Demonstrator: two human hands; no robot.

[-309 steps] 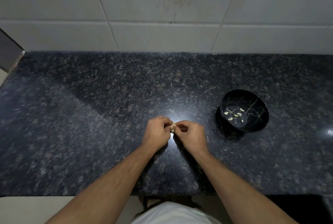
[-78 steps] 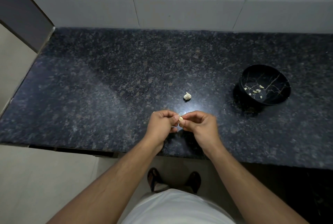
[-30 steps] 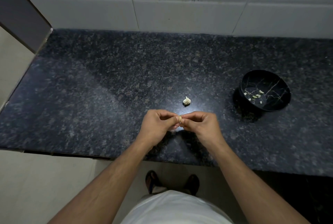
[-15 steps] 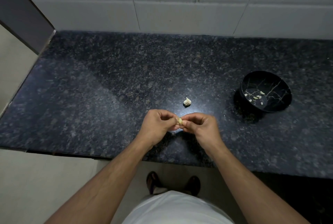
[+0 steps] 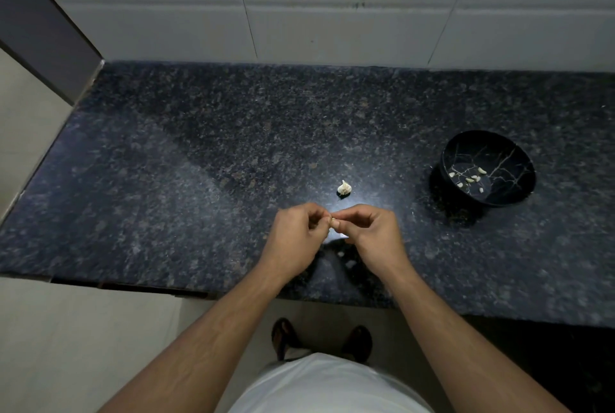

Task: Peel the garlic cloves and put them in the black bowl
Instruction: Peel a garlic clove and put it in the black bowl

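Note:
My left hand (image 5: 296, 239) and my right hand (image 5: 369, 236) meet over the front of the dark granite counter (image 5: 199, 163). Between their fingertips both pinch one small pale garlic clove (image 5: 333, 222). A piece of the garlic bulb (image 5: 344, 187) lies on the counter just beyond my hands. The black bowl (image 5: 499, 199) with thin gold lines stands to the right, with several peeled cloves (image 5: 469, 178) inside. Small pale skin bits (image 5: 346, 261) lie on the counter under my right wrist.
A white tiled wall (image 5: 332, 13) rises behind the counter. The counter ends at the left beside a dark panel (image 5: 43, 30). Its front edge (image 5: 133, 286) runs just below my wrists, with a pale floor and my feet (image 5: 319, 339) beneath.
Both hands have stayed together on the clove, shifting only slightly. Ten seconds ago the bulb piece was not visible on the counter; it has lain there since.

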